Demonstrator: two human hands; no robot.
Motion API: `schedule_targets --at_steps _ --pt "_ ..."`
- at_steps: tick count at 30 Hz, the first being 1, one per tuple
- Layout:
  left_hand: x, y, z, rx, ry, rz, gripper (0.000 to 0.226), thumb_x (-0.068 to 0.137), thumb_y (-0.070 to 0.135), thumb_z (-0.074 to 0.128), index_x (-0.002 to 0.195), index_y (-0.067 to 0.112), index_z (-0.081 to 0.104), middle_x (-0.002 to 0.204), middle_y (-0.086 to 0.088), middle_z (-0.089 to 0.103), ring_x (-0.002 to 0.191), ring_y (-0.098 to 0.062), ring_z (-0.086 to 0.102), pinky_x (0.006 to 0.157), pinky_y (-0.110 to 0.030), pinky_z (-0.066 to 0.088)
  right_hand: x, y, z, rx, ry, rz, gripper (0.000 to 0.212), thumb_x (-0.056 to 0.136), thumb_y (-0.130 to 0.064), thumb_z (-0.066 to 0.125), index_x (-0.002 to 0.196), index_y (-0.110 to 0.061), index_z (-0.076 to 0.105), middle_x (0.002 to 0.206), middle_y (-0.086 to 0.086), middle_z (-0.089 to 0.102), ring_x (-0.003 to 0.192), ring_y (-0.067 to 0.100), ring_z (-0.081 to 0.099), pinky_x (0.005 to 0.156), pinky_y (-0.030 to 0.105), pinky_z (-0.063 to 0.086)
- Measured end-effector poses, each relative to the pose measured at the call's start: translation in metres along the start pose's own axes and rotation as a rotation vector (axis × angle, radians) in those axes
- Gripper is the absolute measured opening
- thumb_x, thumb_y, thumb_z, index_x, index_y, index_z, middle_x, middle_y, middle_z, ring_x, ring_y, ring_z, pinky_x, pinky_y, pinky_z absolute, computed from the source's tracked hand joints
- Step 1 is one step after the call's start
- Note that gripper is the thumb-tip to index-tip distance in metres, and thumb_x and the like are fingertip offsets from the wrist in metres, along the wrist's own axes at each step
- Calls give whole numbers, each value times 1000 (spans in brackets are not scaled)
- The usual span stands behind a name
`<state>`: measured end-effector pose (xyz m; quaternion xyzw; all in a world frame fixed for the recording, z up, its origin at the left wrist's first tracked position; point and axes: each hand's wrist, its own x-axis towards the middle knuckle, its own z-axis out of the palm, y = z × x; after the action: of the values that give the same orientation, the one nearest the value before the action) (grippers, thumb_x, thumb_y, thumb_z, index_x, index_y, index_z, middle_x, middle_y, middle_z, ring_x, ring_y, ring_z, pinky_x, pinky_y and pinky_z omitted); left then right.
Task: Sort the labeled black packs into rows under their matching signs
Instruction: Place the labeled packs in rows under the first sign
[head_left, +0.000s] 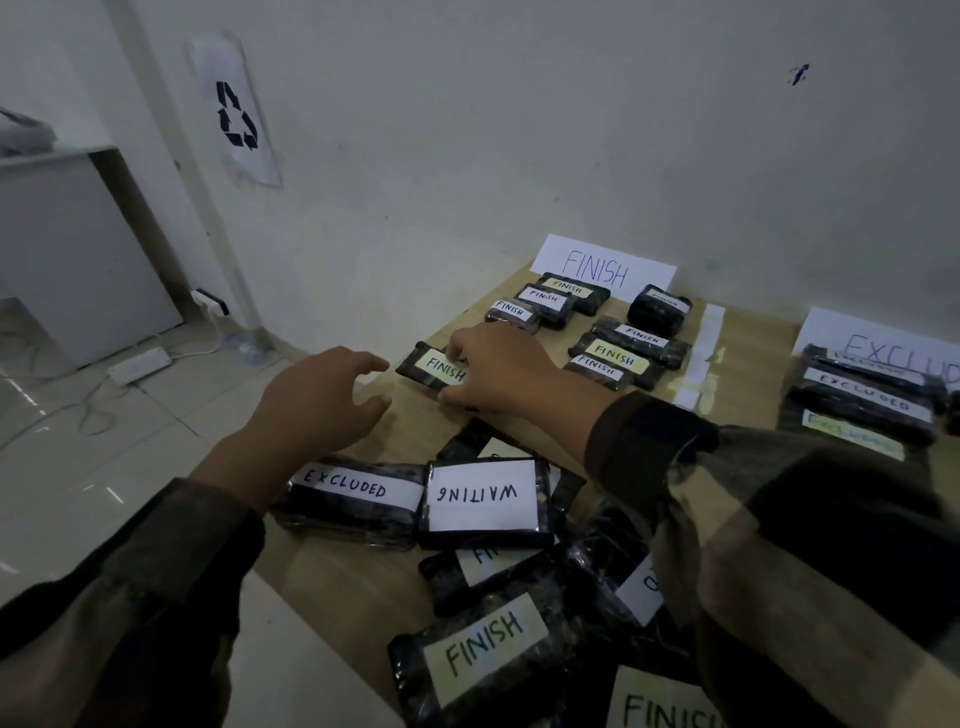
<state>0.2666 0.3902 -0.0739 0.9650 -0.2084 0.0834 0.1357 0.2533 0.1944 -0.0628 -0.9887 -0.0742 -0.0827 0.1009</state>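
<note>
The right hand (498, 369) reaches toward 11 o'clock across the light brown wooden table (748, 353). It grips a flat black plastic-wrapped pack with a pale yellow FINISH label (431, 366), fingers curled over its far edge and thumb at its near edge. This pack is close to the table's left edge, at 7 o'clock from the white paper FINISH sign (605, 265) that leans on the wall at 12 o'clock. Whether it rests on the wood or is just lifted cannot be told.

The left hand (317, 400) hovers at 9 o'clock of the held pack, just beside it. Its fingers are spread and loosely curved, and it holds nothing.

Under the sign, a line of three black FINISH packs (545, 301) runs toward the held pack. At 3 o'clock of that line lie a rounded black bundle (657, 309) and a second line of black FINISH packs (623, 353).

A white tape strip (701, 358) runs down the table further toward 3 o'clock. Beyond it, at 2 o'clock, a white paper EXCLUDED sign (883, 343) stands over stacked black EXCLUDED packs (867, 400).

At 6 o'clock, near the person, is a loose overlapping heap. It includes a black pack labelled EXCLUDED (353, 499), a black pack labelled WAITING (485, 501) turned upside down, and a black pack with a cream FINISH label (483, 649).

A white sheet with a black recycling symbol (236, 114) hangs on the wall at 10 o'clock.
</note>
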Motion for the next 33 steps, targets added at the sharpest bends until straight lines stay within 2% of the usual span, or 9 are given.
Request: schedule_targets --at_steps 11,16,19,22,24,26,29,31,33 --pt "6 8 0 101 -105 90 41 88 46 55 127 33 53 129 6 55 117 -15 52 90 -34 45 4 0 9 -55 -80 7 39 81 -42 68 109 -15 65 112 4 59 101 23 56 75 32 46" --pt "4 16 -1 92 -117 121 39 87 45 56 124 33 55 128 6 56 117 -15 52 90 -33 44 -10 3 -16 36 -57 13 32 84 -39 65 108 -17 64 107 1 61 98 19 57 70 28 40" --pt "4 23 -3 94 -138 144 38 87 45 56 124 35 55 128 7 55 115 -15 52 90 -32 45 -29 8 -35 40 -196 12 22 87 -31 64 105 -20 65 104 -3 63 95 15 57 71 26 42" --pt "3 31 -5 72 -158 165 39 88 43 56 125 34 54 128 6 55 115 -15 52 92 -33 45 -53 12 -49 79 -353 58 18 89 -25 62 105 -20 68 87 -10 58 86 13 56 72 24 44" --pt "0 37 -6 33 -175 186 38 88 40 58 126 32 56 128 6 56 116 -15 52 93 -30 42 -68 15 -53 140 -421 99 18 90 -23 60 105 -21 68 83 -9 59 82 17 63 71 27 52" --pt "-4 44 -5 -21 -201 206 36 88 37 59 124 32 57 124 7 57 115 -14 52 88 -25 38 -81 17 -55 186 -485 129 18 92 -25 58 108 -22 65 89 -3 64 81 19 66 71 31 56" --pt "-9 50 -2 -119 -250 207 31 87 39 60 119 37 59 119 10 61 108 -8 56 88 -28 44 -92 19 -56 189 -494 158 22 96 -29 50 115 -23 60 95 -8 57 83 12 56 63 22 44" --pt "-13 53 -3 -164 -275 210 28 87 42 59 115 38 61 116 11 63 102 -6 58 87 -33 48 -97 21 -56 198 -437 166 29 95 -42 49 116 -25 59 109 -6 58 93 11 53 71 24 43" --pt "-18 55 -4 -173 -287 216 27 87 43 58 113 39 61 113 12 64 99 -5 59 85 -34 50 -106 19 -58 237 -418 174 46 83 -64 54 113 -28 59 112 -8 59 96 9 55 81 29 47"
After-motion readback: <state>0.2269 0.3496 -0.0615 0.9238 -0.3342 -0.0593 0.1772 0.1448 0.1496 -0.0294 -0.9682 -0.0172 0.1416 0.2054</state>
